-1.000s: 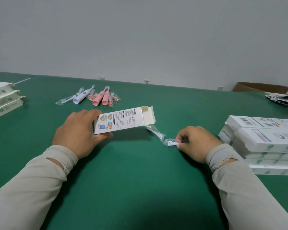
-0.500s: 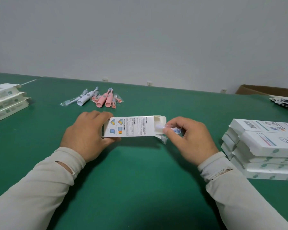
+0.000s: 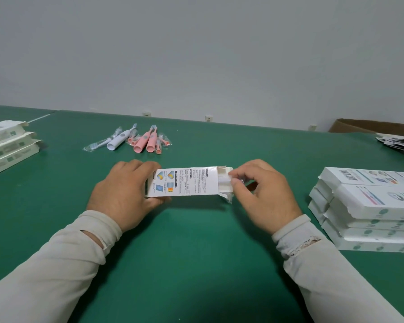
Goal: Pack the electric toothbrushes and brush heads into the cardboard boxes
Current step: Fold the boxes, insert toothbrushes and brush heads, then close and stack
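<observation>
A white printed cardboard box (image 3: 187,183) lies flat on the green table, its right end open with flaps spread. My left hand (image 3: 124,194) grips its left end. My right hand (image 3: 264,194) pinches a wrapped white brush head (image 3: 226,180) at the box's open mouth, partly inside. Farther back lie a white electric toothbrush (image 3: 120,140), two pink electric toothbrushes (image 3: 146,142) and several wrapped brush heads (image 3: 96,145).
A stack of white boxes (image 3: 369,210) stands at the right, close to my right forearm. Another stack of boxes (image 3: 7,148) sits at the far left. Dark leaflets (image 3: 399,143) and a brown carton (image 3: 371,127) are at the back right.
My right hand picked the wrapped brush head off the table and brought it left to the box's open end. The left hand turned the box level.
</observation>
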Tool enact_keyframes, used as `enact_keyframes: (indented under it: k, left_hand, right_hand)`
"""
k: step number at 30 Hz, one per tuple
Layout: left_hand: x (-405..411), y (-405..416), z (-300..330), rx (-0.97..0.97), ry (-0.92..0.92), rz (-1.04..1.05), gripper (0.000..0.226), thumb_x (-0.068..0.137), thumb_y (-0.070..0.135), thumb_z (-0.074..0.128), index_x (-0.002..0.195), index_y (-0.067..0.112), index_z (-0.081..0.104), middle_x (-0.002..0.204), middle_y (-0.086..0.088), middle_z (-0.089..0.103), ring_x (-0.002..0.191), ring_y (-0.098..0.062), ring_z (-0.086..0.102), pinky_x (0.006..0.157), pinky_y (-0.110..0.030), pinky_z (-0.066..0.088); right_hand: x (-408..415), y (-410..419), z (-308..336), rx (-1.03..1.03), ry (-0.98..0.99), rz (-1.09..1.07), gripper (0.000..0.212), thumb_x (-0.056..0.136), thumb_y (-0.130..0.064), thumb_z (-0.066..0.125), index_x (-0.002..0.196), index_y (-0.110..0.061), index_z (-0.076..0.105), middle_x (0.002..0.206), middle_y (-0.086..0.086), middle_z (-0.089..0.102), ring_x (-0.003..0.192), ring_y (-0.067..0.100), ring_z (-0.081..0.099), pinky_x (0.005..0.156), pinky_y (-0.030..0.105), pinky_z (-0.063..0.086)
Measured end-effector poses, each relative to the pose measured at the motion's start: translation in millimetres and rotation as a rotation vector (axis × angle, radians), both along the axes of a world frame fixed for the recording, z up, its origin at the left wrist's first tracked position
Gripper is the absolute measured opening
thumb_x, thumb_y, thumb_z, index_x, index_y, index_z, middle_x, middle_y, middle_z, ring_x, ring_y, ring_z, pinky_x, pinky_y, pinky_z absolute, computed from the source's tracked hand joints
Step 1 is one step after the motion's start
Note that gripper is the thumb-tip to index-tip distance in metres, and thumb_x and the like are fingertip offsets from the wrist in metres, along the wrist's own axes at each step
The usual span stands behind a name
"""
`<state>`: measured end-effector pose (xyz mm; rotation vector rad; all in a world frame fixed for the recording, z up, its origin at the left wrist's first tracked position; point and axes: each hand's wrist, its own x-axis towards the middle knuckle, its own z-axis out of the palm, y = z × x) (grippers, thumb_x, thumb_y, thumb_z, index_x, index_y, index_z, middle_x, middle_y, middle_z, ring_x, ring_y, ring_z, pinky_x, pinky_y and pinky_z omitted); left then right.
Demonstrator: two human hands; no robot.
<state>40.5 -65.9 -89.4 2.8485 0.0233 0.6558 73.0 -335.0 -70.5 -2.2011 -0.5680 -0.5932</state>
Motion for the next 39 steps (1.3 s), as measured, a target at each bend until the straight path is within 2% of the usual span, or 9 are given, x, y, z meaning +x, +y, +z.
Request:
enact_keyframes:
  k: [6, 16, 19, 22, 26, 30, 32, 36, 39]
  left_hand:
    - [0.6, -3.2, -0.8, 0.009, 0.01, -0.021, 0.057, 0.073, 0.065, 0.067, 0.123, 0.042, 0.05, 0.115, 0.015, 0.055, 0.11, -0.016, 0.045, 0.074, -0.037, 0.047]
    - [-0.5, -5.9, 0.0, 0.062, 0.018, -0.032, 0.059, 0.072, 0.069, 0.062, 0.124, 0.044, 0.047, 0.117, 0.016, 0.053, 0.111, -0.014, 0.044, 0.072, -0.034, 0.043]
    - [-0.2, -2.9, -0.9, 0.046, 0.022, -0.04, 0.06, 0.071, 0.068, 0.065, 0.123, 0.043, 0.049, 0.116, 0.015, 0.054, 0.109, -0.015, 0.045, 0.072, -0.034, 0.043]
    - [1.5, 2.8, 0.2, -0.023, 0.013, -0.019, 0.057, 0.072, 0.064, 0.069, 0.121, 0.04, 0.052, 0.112, 0.012, 0.057, 0.106, -0.018, 0.046, 0.075, -0.039, 0.048]
    - [4.6, 12.3, 3.8, -0.071, -0.009, 0.097, 0.056, 0.073, 0.06, 0.073, 0.119, 0.035, 0.056, 0.108, 0.004, 0.059, 0.105, -0.026, 0.049, 0.076, -0.045, 0.05]
    - [5.2, 14.1, 3.1, -0.096, -0.004, 0.144, 0.055, 0.074, 0.063, 0.072, 0.118, 0.035, 0.056, 0.107, 0.003, 0.058, 0.107, -0.028, 0.049, 0.077, -0.046, 0.05]
    - [5.3, 13.0, 1.9, -0.094, 0.012, 0.136, 0.055, 0.074, 0.063, 0.071, 0.119, 0.035, 0.055, 0.107, 0.004, 0.057, 0.107, -0.027, 0.049, 0.078, -0.046, 0.05]
    - [4.8, 13.6, -0.8, -0.095, 0.008, 0.1, 0.054, 0.073, 0.063, 0.072, 0.117, 0.036, 0.054, 0.097, 0.012, 0.047, 0.104, -0.024, 0.048, 0.074, -0.041, 0.047]
    - [5.7, 13.9, -1.0, -0.086, 0.004, 0.075, 0.054, 0.073, 0.064, 0.071, 0.117, 0.038, 0.053, 0.096, 0.015, 0.043, 0.104, -0.022, 0.047, 0.073, -0.038, 0.045]
  right_hand:
    - [0.3, 3.4, -0.4, -0.02, -0.059, -0.097, 0.009, 0.089, -0.019, 0.073, 0.094, -0.02, 0.08, 0.082, -0.012, 0.049, 0.08, 0.008, 0.048, 0.071, 0.016, 0.037]
    - [-8.4, 23.3, 1.4, 0.431, 0.445, 0.099, 0.019, 0.088, 0.002, 0.057, 0.08, -0.015, 0.055, 0.05, -0.003, 0.06, 0.044, 0.008, 0.05, 0.047, 0.021, 0.039]
    - [-9.1, 21.1, 4.2, 0.636, 0.746, 0.345, 0.016, 0.075, 0.001, 0.049, 0.086, -0.01, 0.05, 0.059, 0.009, 0.063, 0.039, 0.014, 0.048, 0.035, 0.021, 0.027]
    - [4.5, 9.3, 2.9, 0.764, 0.634, 0.247, 0.013, 0.075, 0.001, 0.049, 0.082, -0.011, 0.048, 0.083, 0.011, 0.076, 0.039, 0.013, 0.049, 0.033, 0.021, 0.029]
    - [26.7, -5.5, -19.1, 0.358, 0.302, -0.202, 0.018, 0.09, -0.004, 0.059, 0.086, -0.022, 0.059, 0.079, -0.009, 0.067, 0.06, 0.008, 0.052, 0.066, 0.024, 0.046]
    - [30.8, 7.4, -33.0, -0.159, 0.247, -0.16, 0.031, 0.093, -0.029, 0.062, 0.123, -0.027, 0.064, 0.118, -0.009, 0.064, 0.101, 0.017, 0.057, 0.098, 0.031, 0.045]
    - [31.0, 20.1, -26.4, -0.305, 0.196, -0.16, 0.027, 0.096, -0.033, 0.057, 0.121, -0.028, 0.066, 0.12, -0.006, 0.067, 0.115, 0.021, 0.053, 0.098, 0.033, 0.044]
    - [29.1, 23.3, -14.8, -0.481, 0.339, -0.186, 0.006, 0.093, -0.023, 0.055, 0.092, -0.028, 0.056, 0.095, -0.003, 0.066, 0.093, 0.026, 0.06, 0.082, 0.036, 0.052]
    - [26.0, 9.0, -6.4, -0.609, 0.427, -0.183, 0.015, 0.09, -0.021, 0.053, 0.103, -0.026, 0.049, 0.093, -0.002, 0.063, 0.086, 0.027, 0.061, 0.083, 0.04, 0.054]
